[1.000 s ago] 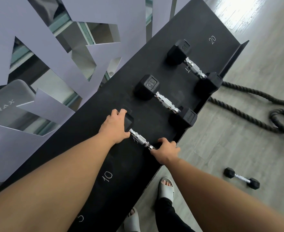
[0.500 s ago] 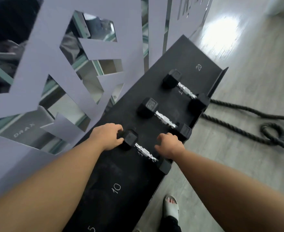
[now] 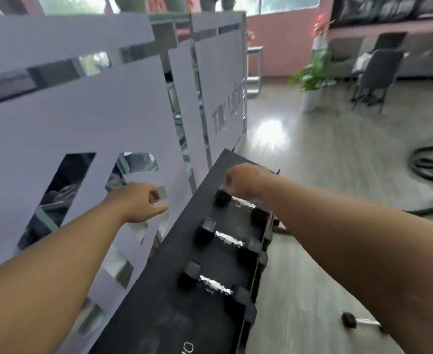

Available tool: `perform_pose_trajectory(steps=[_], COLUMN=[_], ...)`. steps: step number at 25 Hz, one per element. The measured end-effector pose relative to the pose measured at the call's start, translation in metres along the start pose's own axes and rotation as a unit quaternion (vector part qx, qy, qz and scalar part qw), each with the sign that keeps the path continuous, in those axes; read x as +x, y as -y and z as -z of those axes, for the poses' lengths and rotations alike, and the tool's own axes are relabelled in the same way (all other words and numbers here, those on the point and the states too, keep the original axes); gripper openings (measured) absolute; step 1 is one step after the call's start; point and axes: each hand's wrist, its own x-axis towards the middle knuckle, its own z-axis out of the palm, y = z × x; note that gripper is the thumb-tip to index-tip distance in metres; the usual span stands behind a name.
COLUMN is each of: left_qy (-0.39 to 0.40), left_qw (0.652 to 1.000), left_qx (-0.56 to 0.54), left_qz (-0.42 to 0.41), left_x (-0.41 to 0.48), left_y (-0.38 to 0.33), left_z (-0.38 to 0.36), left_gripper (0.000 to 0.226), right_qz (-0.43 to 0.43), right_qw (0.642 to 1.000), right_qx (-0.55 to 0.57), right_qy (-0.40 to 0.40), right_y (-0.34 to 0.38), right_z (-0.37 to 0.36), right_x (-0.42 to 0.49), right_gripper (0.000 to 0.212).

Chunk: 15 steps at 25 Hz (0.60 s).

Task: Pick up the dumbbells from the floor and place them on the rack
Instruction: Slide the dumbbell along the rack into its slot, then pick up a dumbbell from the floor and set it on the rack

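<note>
Three black hex dumbbells with chrome handles lie across the sloping black rack [image 3: 164, 290]: a near dumbbell [image 3: 214, 286], a middle dumbbell [image 3: 227, 238] and a far dumbbell [image 3: 241, 203]. My left hand [image 3: 140, 201] hangs in the air left of the rack, in front of the grey panel, fingers loosely curled and holding nothing. My right hand [image 3: 243, 180] hovers above the far dumbbell, fingers curled, empty. One small dumbbell [image 3: 358, 321] lies on the floor at the lower right, partly hidden behind my right forearm.
A grey cut-out partition [image 3: 82, 118] stands close along the rack's left side. A thick black rope [image 3: 430, 167] loops on the grey wood floor at the right. A potted plant [image 3: 312, 80] and a chair [image 3: 376, 75] stand farther back.
Both hands have let go of the near dumbbell, which now rests on the rack, and have lifted up and away. The view has tilted up to show the room.
</note>
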Motion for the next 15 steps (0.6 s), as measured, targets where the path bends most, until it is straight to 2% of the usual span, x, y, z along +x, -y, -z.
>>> perform_pose_trajectory(steps=[7, 15], left_qy=[-0.071, -0.130], left_qw=[0.992, 0.970], left_qx=[0.044, 0.036], left_qz=[-0.095, -0.202], left_x=[-0.028, -0.062], left_y=[-0.106, -0.268], left_z=[0.130, 0.185], left_gripper=[0.058, 0.054], right_qz=[-0.082, -0.160], right_qw=[0.991, 0.979], right_qx=[-0.066, -0.059], right_qy=[-0.081, -0.114], right_y=[-0.061, -0.149], right_z=[0.165, 0.236], right_x=[-0.104, -0.268], right_gripper=[0.029, 0.031])
